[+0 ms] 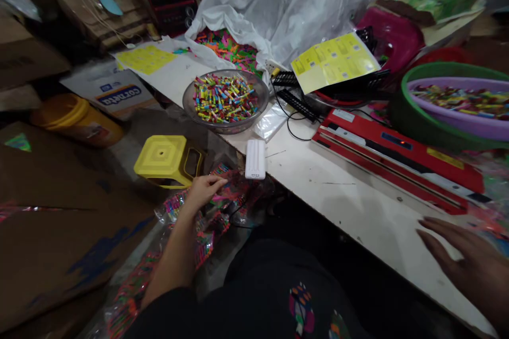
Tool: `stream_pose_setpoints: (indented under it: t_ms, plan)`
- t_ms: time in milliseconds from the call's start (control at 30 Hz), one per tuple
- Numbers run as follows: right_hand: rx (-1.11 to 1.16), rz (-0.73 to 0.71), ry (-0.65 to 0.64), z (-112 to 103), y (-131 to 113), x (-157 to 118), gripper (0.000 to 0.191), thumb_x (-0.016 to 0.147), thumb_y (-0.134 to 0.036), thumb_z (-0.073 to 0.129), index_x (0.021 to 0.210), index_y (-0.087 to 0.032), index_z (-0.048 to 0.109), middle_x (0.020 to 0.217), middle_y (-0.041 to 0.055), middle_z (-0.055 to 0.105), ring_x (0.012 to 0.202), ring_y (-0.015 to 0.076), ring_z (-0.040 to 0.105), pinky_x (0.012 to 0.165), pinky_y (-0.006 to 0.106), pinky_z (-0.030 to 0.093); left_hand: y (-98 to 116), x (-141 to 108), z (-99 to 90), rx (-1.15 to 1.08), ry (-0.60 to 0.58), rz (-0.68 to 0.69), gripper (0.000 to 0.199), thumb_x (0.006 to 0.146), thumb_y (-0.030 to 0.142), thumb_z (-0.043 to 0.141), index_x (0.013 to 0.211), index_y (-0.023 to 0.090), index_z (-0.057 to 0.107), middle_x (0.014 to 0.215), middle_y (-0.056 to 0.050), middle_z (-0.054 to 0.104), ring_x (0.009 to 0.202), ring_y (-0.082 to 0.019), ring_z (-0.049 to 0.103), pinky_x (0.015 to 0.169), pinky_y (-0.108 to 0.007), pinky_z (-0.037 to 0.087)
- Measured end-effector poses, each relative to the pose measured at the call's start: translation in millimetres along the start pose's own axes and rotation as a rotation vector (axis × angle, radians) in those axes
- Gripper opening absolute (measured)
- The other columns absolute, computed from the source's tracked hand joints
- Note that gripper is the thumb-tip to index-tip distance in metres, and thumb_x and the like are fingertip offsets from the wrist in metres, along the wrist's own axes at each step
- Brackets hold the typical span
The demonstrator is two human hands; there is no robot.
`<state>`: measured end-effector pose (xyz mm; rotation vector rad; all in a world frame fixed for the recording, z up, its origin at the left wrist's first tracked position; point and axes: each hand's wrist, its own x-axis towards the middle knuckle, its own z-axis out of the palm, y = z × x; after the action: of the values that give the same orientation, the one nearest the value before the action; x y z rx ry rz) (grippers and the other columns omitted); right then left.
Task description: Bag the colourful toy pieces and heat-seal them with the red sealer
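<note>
My left hand (204, 190) is over the floor left of the table edge, thumb and fingers pressed together. Clear plastic packets with colourful contents (175, 206) lie below and behind it; whether the fingertips hold any plastic is too small to tell. At the lower right, my right hand (469, 265) hovers over or rests on the white table (334, 201), fingers apart and holding nothing. Just beyond it lies a long red sealing machine (397, 153) with a lit display. A white power bank (255, 159) lies at the table's edge, right of my left hand.
A bowl of small colourful pieces (226, 100), clear bags (271, 119) and yellow label sheets (336, 61) are on the table. Green and lilac tubs (457, 116) stand at the right. A yellow stool (165, 156), orange bucket (79, 122) and large cardboard box (59, 222) are at the left.
</note>
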<state>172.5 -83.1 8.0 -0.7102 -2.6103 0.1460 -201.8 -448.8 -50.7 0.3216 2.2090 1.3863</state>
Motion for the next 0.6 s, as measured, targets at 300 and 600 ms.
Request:
stream_pose_setpoints:
  t_ms: [300,600]
  plan:
    - [0.741,-0.413,-0.029,-1.1,-225.9,109.2,0.060,0.072,-0.052,0.064,0.124,-0.026,0.052,0.123,0.0072,0.056,0.116,0.0260,0.051,0.098,0.046,0.043,227.0,-80.6,-36.0,0.697,0.016,0.887,0.020,0.075,0.035,0.061,0.068,0.019,0.071,0.053,0.001,0.064,0.044,-0.009,0.051,0.043,-0.020,0.031]
    - [0.954,-0.065,0.163,-39.3,-219.2,133.7,0.027,0.078,-0.044,0.059,0.087,-0.021,0.070,0.079,0.0017,0.069,0.072,0.0163,0.063,0.069,0.029,0.049,310.9,-79.3,57.4,0.549,-0.231,1.267,0.022,0.081,0.033,0.056,0.074,0.017,0.070,0.061,0.001,0.064,0.058,-0.010,0.059,0.057,-0.021,0.043]
